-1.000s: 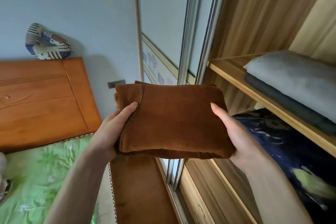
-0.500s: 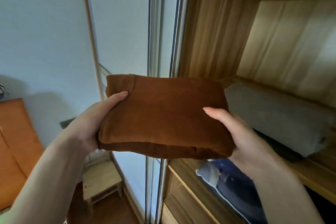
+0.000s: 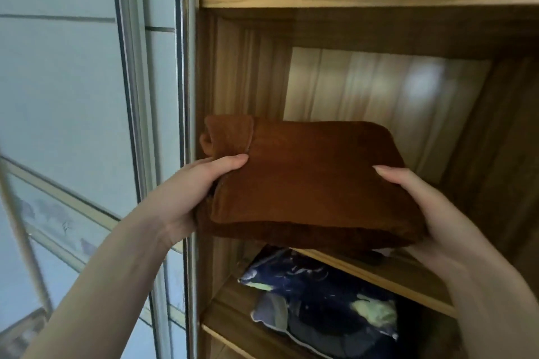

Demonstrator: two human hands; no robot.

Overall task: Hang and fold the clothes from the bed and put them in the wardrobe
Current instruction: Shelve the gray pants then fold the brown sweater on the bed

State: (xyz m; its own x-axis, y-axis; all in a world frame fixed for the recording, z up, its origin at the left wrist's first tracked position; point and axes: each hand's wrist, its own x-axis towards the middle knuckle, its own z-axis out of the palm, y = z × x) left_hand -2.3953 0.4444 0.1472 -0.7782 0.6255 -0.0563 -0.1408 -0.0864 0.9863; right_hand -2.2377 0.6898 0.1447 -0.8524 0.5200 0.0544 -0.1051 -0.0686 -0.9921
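Soft, dim indoor light is falling from the left, perhaps daylight. A pale glare patch is showing on the wardrobe back panel. Shelf undersides are lying in shadow. Edges are bending and blurring.

Folded brown garment level, partly inside wardrobe.

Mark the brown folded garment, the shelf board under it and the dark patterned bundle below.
Brown folded garment (image 3: 315,178), head view, middle of top face.
Shelf board (image 3: 388,277), head view, front edge.
Dark patterned bundle (image 3: 318,294), head view, centre of top.
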